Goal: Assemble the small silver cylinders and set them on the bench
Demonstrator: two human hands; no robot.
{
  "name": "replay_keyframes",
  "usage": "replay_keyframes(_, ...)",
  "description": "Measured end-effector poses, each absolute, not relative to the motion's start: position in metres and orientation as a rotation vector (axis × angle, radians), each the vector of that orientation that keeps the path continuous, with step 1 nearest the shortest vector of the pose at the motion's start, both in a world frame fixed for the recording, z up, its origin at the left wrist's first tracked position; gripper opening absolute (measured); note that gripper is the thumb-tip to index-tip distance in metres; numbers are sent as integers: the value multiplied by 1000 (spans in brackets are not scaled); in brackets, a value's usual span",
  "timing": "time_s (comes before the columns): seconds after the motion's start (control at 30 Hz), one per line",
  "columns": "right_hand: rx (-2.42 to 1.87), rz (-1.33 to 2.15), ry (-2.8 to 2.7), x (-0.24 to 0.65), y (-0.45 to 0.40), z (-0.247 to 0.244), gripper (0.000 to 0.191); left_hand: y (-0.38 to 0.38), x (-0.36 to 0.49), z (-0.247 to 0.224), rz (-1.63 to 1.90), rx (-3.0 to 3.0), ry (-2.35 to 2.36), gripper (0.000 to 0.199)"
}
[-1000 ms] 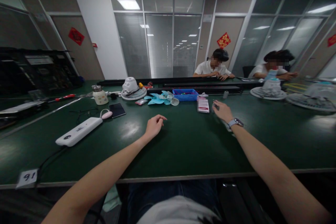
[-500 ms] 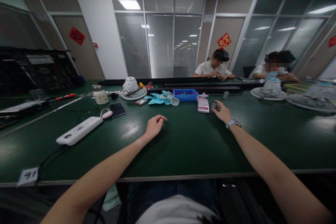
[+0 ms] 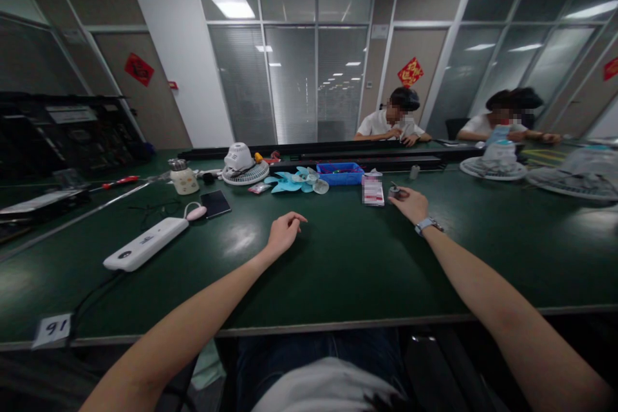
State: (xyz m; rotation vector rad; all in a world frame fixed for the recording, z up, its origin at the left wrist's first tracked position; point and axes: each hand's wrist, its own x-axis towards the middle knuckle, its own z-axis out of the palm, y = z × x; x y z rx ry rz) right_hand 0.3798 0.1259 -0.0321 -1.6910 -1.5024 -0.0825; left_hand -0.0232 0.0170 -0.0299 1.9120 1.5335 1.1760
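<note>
At the centre of the green table, my left hand (image 3: 286, 232) rests on its edge, fingers loosely bent and extended, holding nothing. My right hand (image 3: 410, 205), with a watch on the wrist, pinches a small round motor (image 3: 396, 192) that has a thin shaft pointing up. Just left of it lies a white and red printed packet (image 3: 373, 190). Farther left are a blue basket (image 3: 340, 178) of small parts and light-blue fan blades (image 3: 294, 181). Behind my right hand stands a small grey cylinder (image 3: 414, 172).
A white fan head (image 3: 244, 164), a bottle (image 3: 183, 177), a phone (image 3: 215, 203) and a power strip (image 3: 145, 243) with its cable lie to the left. Black rails (image 3: 367, 159) run along the back. Two people sit across, near more fan parts (image 3: 493, 164) at the right.
The motor in my right hand has tilted, so its shaft and top show more clearly. My left hand has stayed in place. The view has shifted slightly.
</note>
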Motion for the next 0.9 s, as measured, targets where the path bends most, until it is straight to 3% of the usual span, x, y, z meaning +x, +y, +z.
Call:
replay_keyframes(0.17, -1435, 72, -1518, 338, 110, -14, 52, 16, -22, -28, 1169, 1918, 1520, 32)
replay_keyframes(0.33, -1108, 579, -1734, 256, 69, -18, 59, 10, -18, -25, 1173, 1946, 1402, 29)
replay_keyframes(0.47, -898, 868, -1964, 209, 29, -26, 54, 3, -14, -22, 1181, 2108, 1268, 38)
replay_keyframes(0.9, -848, 1029, -1925, 197, 17, -35, 52, 0, -7, -17, 1259, 2252, 1224, 25)
